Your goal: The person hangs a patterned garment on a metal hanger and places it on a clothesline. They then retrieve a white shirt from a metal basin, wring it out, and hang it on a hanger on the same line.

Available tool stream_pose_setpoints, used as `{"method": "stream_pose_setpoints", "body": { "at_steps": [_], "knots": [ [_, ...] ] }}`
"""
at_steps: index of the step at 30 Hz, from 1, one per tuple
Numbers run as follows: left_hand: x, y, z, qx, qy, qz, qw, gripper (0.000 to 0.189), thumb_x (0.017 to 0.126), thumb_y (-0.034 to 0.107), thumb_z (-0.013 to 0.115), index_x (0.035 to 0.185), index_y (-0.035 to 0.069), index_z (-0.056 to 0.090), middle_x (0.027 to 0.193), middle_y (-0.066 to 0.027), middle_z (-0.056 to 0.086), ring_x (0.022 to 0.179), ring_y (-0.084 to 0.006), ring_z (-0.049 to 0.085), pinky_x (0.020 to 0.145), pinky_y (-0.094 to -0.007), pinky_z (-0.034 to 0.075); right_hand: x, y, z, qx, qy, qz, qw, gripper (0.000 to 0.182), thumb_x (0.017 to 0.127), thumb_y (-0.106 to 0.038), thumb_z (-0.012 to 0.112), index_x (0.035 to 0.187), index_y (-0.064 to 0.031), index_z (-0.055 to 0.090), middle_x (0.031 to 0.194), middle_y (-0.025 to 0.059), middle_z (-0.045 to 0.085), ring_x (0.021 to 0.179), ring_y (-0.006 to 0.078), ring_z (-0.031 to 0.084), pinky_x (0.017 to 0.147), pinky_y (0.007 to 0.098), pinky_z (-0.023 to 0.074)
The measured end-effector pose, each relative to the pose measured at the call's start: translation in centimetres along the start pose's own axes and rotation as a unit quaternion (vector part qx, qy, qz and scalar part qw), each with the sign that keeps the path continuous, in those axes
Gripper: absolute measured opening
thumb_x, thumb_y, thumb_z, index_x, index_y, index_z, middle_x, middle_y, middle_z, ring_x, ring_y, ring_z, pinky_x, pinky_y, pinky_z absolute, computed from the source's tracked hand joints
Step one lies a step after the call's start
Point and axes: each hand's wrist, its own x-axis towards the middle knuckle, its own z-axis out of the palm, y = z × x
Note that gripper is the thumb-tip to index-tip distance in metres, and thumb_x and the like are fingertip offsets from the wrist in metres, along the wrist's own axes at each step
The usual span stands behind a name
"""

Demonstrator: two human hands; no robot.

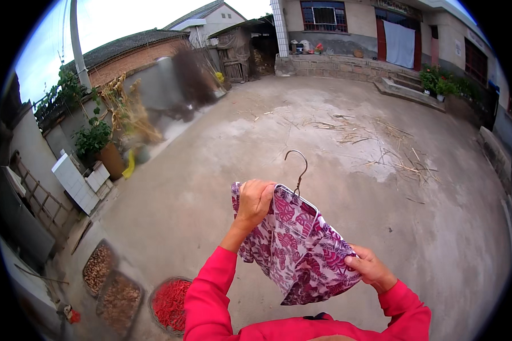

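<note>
A short-sleeved garment [298, 251] with a purple and pink leaf print on white hangs in front of my chest. Inside its neckline is a wire hanger [298, 170], its bare hook pointing upward and its pale shoulder bar showing at the collar. My left hand [254, 200] grips the garment's left shoulder beside the hanger's bar. Pinched between the thumb and fingers of my right hand [370, 266] is the cloth at the right sleeve. How far the hanger reaches into the sleeves is hidden by cloth.
On the concrete floor [187, 213], a round basket of red chillies [169, 304] and two trays of brownish produce [99, 266] stand at lower left. Dry stalks [345, 130] lie scattered ahead. A ladder [38, 192] leans at the left wall; steps [409, 91] rise to a house doorway.
</note>
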Motion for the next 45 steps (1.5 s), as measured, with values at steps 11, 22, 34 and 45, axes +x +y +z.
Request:
{"method": "stream_pose_setpoints", "body": {
  "at_steps": [11, 22, 34, 45],
  "knots": [
    [10.7, -15.9, 5.0, 0.082, 0.239, -0.098, 0.963, 0.046, 0.086, 0.031, 0.046, 0.121, 0.001, 0.043, 0.129, -0.0192, 0.035, 0.12, -0.0303, 0.033, 0.099, -0.0368, 0.025, 22.4, -7.0, -13.1, 0.02, -0.096, -0.076, 0.992, 0.043, 0.085, -0.016, 0.049, 0.121, 0.004, 0.04, 0.112, 0.0084, 0.052, 0.1, 0.0136, 0.05, 0.087, 0.0287, 0.0393],
    [11.7, -34.9, 7.4, 0.102, 0.233, -0.239, 0.937, 0.033, 0.086, 0.02, 0.046, 0.112, 0.0, 0.05, 0.122, -0.0137, 0.044, 0.116, -0.0227, 0.039, 0.096, -0.0322, 0.029, 42.3, -10.7, -20.6, 0.051, -0.062, -0.146, 0.986, 0.041, 0.083, -0.016, 0.052, 0.118, 0.0035, 0.043, 0.107, 0.0085, 0.056, 0.094, 0.0131, 0.054, 0.083, 0.0274, 0.0428],
    [20.4, -54.3, 14.6, 0.035, 0.151, -0.236, 0.959, 0.027, 0.084, 0.019, 0.05, 0.103, 0.001, 0.056, 0.114, -0.0163, 0.049, 0.109, -0.026, 0.045, 0.092, -0.0337, 0.034, 62.6, -15.6, -26.6, 0.042, 0.017, -0.238, 0.97, 0.039, 0.081, -0.016, 0.053, 0.115, 0.0022, 0.044, 0.105, 0.0091, 0.056, 0.091, 0.0148, 0.056, 0.082, 0.0282, 0.0446],
    [28.7, -64.3, 23.5, 0.049, 0.132, -0.263, 0.955, 0.023, 0.082, 0.017, 0.051, 0.098, 0.002, 0.057, 0.11, -0.0156, 0.052, 0.104, -0.0266, 0.049, 0.088, -0.0339, 0.038, 82.8, -24.7, -36.6, 0.052, -0.061, -0.287, 0.955, 0.033, 0.083, -0.009, 0.049, 0.115, 0.0002, 0.047, 0.101, 0.0057, 0.059, 0.088, 0.011, 0.056, 0.08, 0.0257, 0.0444]
  ]
}}
